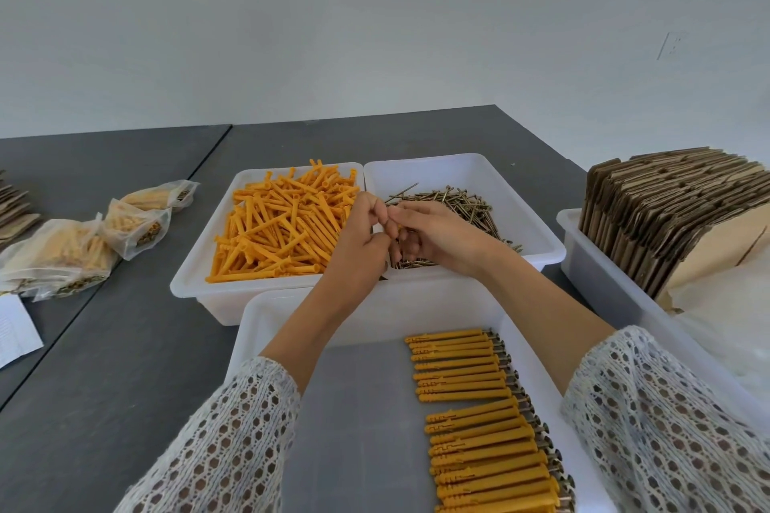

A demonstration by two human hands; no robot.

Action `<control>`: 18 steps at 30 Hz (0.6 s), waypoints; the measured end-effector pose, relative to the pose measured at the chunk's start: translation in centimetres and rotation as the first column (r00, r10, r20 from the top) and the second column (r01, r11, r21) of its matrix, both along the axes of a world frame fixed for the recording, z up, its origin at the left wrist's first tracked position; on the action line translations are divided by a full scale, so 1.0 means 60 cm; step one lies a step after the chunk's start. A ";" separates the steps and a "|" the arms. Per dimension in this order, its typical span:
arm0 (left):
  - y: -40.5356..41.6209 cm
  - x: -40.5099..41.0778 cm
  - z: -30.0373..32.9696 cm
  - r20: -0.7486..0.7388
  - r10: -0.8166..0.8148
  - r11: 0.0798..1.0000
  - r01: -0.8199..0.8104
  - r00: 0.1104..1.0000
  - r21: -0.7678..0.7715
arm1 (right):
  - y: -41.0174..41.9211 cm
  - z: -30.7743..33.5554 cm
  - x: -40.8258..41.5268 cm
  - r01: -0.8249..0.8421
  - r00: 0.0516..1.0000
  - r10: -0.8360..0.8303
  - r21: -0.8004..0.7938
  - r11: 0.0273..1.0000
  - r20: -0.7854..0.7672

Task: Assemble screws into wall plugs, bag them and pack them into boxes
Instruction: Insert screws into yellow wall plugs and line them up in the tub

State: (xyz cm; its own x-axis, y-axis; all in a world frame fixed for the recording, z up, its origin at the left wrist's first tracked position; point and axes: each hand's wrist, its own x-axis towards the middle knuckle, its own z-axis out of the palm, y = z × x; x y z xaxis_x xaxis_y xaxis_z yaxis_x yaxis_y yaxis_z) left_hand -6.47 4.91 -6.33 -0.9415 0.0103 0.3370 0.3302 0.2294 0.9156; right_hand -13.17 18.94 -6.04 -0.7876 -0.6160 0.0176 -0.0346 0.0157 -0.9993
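Note:
A white tub (pixel 196 271) holds a heap of loose orange wall plugs (pixel 283 225). Beside it on the right, a second white tub (pixel 537 237) holds brass screws (pixel 466 200). My left hand (pixel 366 237) and my right hand (pixel 433 233) meet above the seam between the two tubs, fingers curled towards each other. A bit of orange shows between the fingertips; what each hand holds is mostly hidden. In the near white tray (pixel 258 329) lie several assembled plugs with screws (pixel 479 408) in a row.
Filled clear bags (pixel 66 254) of plugs lie on the grey table (pixel 125 367) at the left, with a white paper (pixel 12 329) near them. A white bin (pixel 591 262) at the right holds flattened cardboard boxes (pixel 666 212). Clear plastic lies at the far right.

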 end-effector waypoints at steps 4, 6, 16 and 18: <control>0.001 0.000 -0.002 -0.001 0.058 0.998 -0.058 0.998 -0.035 | 0.001 -0.005 -0.004 0.046 0.998 -0.044 -0.048 0.998 0.039; 0.001 -0.001 -0.004 -0.032 0.101 0.991 -0.104 0.994 -0.082 | 0.001 -0.004 -0.006 0.098 0.993 -0.092 -0.078 0.992 0.073; 0.004 0.010 0.008 -0.028 0.135 0.970 -0.138 0.990 -0.200 | 0.012 0.010 -0.008 0.245 0.941 -0.191 -0.174 0.954 0.280; 0.016 0.025 0.024 0.051 -0.010 0.985 0.019 0.999 -0.173 | 0.015 0.005 -0.015 0.382 0.897 -0.310 -0.200 0.902 0.314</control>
